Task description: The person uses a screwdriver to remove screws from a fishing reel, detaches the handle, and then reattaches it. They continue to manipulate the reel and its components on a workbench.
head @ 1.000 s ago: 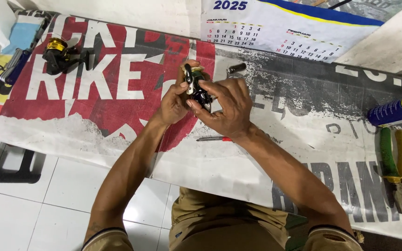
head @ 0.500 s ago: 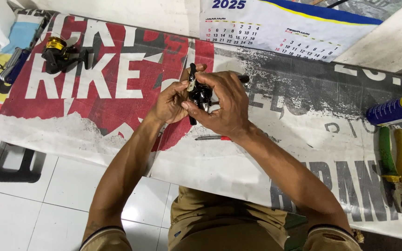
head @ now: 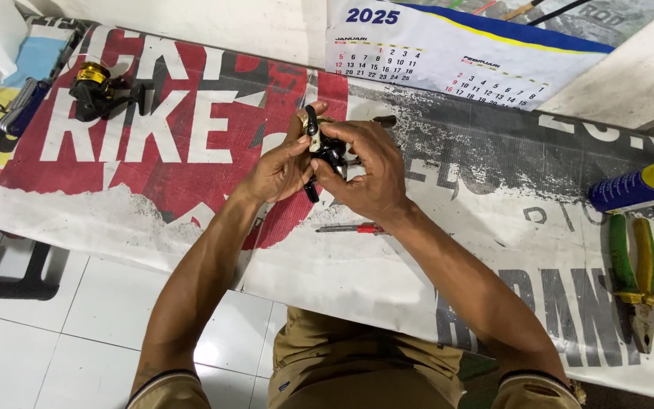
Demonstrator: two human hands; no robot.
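nearest the camera, the person's lap in khaki cloth and two bare forearms rise from the lower edge; both sleeves are cut off by the frame. the floor [head: 77, 303] to the left is smooth white tile.

beyond that lies a printed banner sheet [head: 153, 174], red, white and grey, wrinkled and scuffed, spread flat as a work mat. on it, just below the hands, rests a small screwdriver [head: 351, 228] with a red handle and thin metal shaft, apart from both hands.

above the mat the left hand [head: 280, 168] and right hand [head: 369, 170] meet around a small black fishing reel [head: 325, 150], held up off the sheet. the left fingers curl in against its left side, thumb pressed to a narrow black and pale handle arm that stands upright. the right fingers wrap closed over the reel's right side and top, hiding most of its body, so its shape is hard to make out.

to the right, green and yellow handled pliers [head: 633, 273] lie flat, and a blue spray can [head: 637, 185] with a yellow label lies on its side, partly cut off by the edge.

farther left sits a second reel [head: 96, 89], black with a gold spool, beside a blue-handled tool [head: 20, 113] that is partly cut off.

farthest, a paper wall calendar [head: 448, 53], white with a blue and yellow band, lies against the pale wall.
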